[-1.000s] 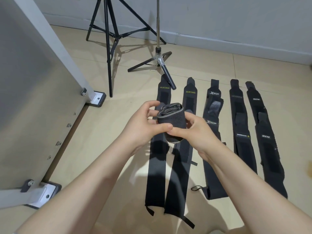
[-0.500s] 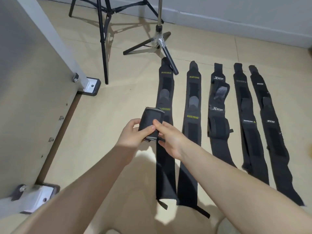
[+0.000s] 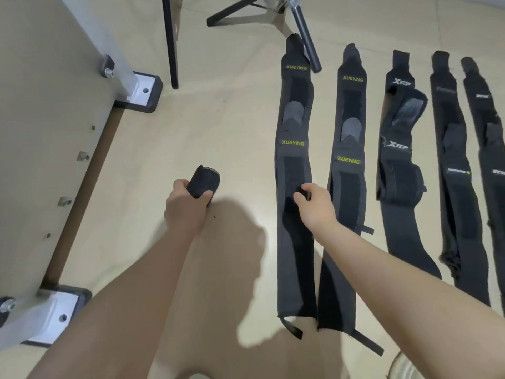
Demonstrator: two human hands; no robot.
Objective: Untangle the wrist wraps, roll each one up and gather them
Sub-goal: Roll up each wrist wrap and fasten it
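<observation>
My left hand [image 3: 185, 206] grips a rolled black wrist wrap [image 3: 204, 181] low over the floor, left of the row. Several black wraps lie flat side by side on the floor: two marked XUEYING [image 3: 293, 110] [image 3: 349, 105], one marked XTEP [image 3: 396, 149], and two more [image 3: 451, 149] [image 3: 489, 149] at the right. My right hand [image 3: 314, 203] is on the middle of the leftmost XUEYING wrap, fingers curled and pinching its fabric.
A white panel on metal feet [image 3: 139, 91] stands at the left, with another foot [image 3: 52, 313] near me. Black tripod legs [image 3: 170, 42] and a black tube [image 3: 307, 39] stand beyond the wraps; the tube's tip is next to the leftmost wrap's far end.
Both hands held the rolled wrap together. Now my left hand alone has carried it down and left, and my right hand has let go and moved onto the leftmost flat wrap.
</observation>
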